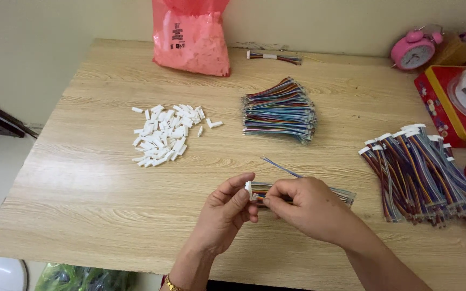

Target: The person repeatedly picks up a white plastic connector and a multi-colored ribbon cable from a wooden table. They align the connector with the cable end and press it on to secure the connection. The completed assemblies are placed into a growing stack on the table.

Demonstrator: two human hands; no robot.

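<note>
— Pale wood-grain surface [98, 178] against a cream wall; white floor at nine o'clock. Anything near the middle?

— At six o'clock, left hand [227, 213] with thumb and fingers pressed together, pinching a small white connector [248, 188]; right hand [306, 207] just beside it, fingertips closed on the end of a thin multicoloured wire bundle [341, 195]; wire ends touching the connector or just short of it, cannot tell which; rest of the bundle lying flat toward three o'clock behind the right hand.

— Loose bits close by?

— One blue wire [280, 167] at twelve o'clock of the hands, slanted, apart from the bundle.

— Farther out?

— Heap of white connectors [165, 134] at ten o'clock; stack of bare coloured wires [280, 110] at twelve; fanned pile of wires with white connectors fitted [422, 175] at three, well apart from the hands.

— Back edge?

— Pink plastic bag [192, 37] of white pieces at eleven; small tied wire bundle [274, 56] beside it at twelve; pink alarm clock [413, 49] and red tin [449, 108] at two; gold bracelet [171, 284] on the left wrist.
</note>
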